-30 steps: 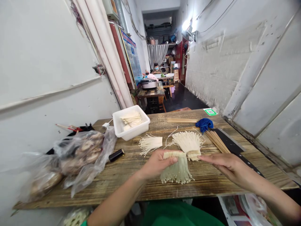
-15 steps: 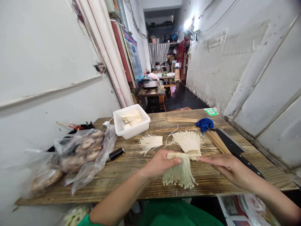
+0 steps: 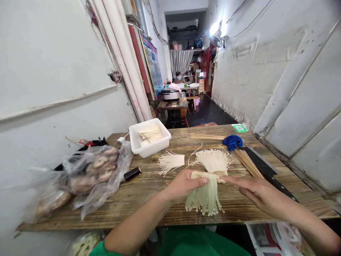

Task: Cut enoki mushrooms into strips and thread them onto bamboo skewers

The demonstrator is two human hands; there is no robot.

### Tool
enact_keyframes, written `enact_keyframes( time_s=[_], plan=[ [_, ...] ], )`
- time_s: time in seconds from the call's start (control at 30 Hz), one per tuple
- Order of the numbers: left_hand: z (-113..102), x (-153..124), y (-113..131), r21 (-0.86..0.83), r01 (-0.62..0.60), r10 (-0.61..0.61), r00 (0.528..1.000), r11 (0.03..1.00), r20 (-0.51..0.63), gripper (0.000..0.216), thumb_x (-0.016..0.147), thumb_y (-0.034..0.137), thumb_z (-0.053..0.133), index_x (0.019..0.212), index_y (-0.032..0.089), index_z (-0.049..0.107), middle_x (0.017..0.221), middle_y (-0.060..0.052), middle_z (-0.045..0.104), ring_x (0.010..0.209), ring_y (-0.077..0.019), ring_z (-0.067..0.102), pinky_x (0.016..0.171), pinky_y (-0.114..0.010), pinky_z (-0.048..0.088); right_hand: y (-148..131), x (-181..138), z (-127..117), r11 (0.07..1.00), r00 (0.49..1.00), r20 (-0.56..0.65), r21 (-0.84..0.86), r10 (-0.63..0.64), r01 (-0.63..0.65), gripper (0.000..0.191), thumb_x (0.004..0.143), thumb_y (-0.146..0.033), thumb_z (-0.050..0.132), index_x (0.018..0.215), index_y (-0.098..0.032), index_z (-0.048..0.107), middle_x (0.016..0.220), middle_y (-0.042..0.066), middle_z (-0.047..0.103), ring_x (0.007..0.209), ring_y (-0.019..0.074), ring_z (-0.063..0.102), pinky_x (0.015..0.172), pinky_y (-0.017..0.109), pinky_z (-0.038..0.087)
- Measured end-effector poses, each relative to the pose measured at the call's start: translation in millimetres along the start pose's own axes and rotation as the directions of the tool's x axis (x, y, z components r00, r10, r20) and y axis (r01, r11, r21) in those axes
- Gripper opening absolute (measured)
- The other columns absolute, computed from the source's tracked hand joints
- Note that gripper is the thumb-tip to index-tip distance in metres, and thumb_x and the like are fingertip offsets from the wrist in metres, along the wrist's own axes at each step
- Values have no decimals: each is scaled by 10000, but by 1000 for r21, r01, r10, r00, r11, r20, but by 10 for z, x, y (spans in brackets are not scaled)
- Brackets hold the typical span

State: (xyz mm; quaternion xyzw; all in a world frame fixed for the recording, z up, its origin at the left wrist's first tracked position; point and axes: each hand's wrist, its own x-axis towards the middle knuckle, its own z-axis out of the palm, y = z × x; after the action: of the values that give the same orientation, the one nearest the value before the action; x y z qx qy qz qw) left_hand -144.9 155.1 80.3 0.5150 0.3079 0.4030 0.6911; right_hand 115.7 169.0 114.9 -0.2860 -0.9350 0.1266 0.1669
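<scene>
My left hand (image 3: 183,186) pinches the cut base of a flattened bunch of enoki mushrooms (image 3: 205,199), whose caps hang toward me over the table. From the right, my right hand (image 3: 257,192) reaches in with fingers pressed together at the other end of that base. They grip a thin bamboo skewer, mostly hidden by the fingers and the bunch. Just behind lies a larger fanned pile of enoki (image 3: 213,160), with a smaller bunch (image 3: 172,160) to its left. Loose bamboo skewers (image 3: 247,163) lie beyond my right hand, alongside a black-handled knife (image 3: 278,183).
A white plastic tub (image 3: 157,148) holding enoki stands at the back. Bagged mushrooms (image 3: 102,165) and a black cylinder (image 3: 132,173) lie left. A blue cloth (image 3: 232,143), more skewers (image 3: 206,137) and a green-edged code card (image 3: 239,128) lie along the back. A masked person (image 3: 178,78) sits far off.
My right fingertips have moved left, closer to the held enoki bunch, and less of the skewer shows between them. My left hand keeps its hold on the base.
</scene>
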Motion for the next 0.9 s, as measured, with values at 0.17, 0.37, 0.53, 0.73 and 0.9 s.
enact_keyframes(
  time_s=[0.17, 0.37, 0.53, 0.73, 0.9],
  plan=[
    [103, -12, 12, 7, 44, -44, 999, 999, -21, 441, 683, 428, 753, 1017, 142, 721, 891, -80, 729, 777, -180, 637, 776, -299, 462, -177, 103, 84, 1000, 991, -134, 18, 0, 2, 429, 934, -233, 465, 1361, -275, 470, 1241, 52, 623, 1079, 163, 617, 904, 320, 527],
    [112, -82, 56, 69, -22, 24, 999, 997, -30, 526, 634, 311, 807, 1128, 198, 668, 1066, -70, 698, 906, -184, 623, 838, -290, 444, -234, 100, 165, 960, 972, -182, 261, 150, -100, 309, 928, -271, 487, 1204, -287, 625, 1121, 31, 689, 989, 147, 656, 859, 285, 547],
    [94, -117, 53, 182, -130, 148, 985, 975, -87, 324, 745, 418, 696, 872, 123, 742, 766, -35, 689, 691, -130, 569, 671, -224, 427, -223, 93, 163, 908, 940, -201, 374, 276, -187, 278, 893, -331, 531, 1108, -253, 689, 1074, 44, 707, 945, 171, 677, 863, 316, 553],
    [110, -113, -35, 88, -93, 105, 984, 992, -141, 385, 770, 454, 664, 950, 118, 716, 732, -33, 660, 641, -128, 549, 612, -229, 416, -175, 108, 130, 880, 953, -105, 423, 284, -216, 312, 906, -395, 504, 1135, -269, 675, 1121, 40, 686, 1027, 191, 649, 927, 366, 518],
    [92, -91, -108, -16, -125, 120, 980, 992, -161, 309, 776, 409, 676, 885, 122, 713, 729, -28, 658, 633, -113, 540, 617, -229, 423, -177, 104, 77, 871, 956, -19, 419, 292, -258, 321, 923, -389, 488, 1200, -306, 628, 1185, 19, 655, 1069, 191, 627, 961, 378, 493]
  ],
)
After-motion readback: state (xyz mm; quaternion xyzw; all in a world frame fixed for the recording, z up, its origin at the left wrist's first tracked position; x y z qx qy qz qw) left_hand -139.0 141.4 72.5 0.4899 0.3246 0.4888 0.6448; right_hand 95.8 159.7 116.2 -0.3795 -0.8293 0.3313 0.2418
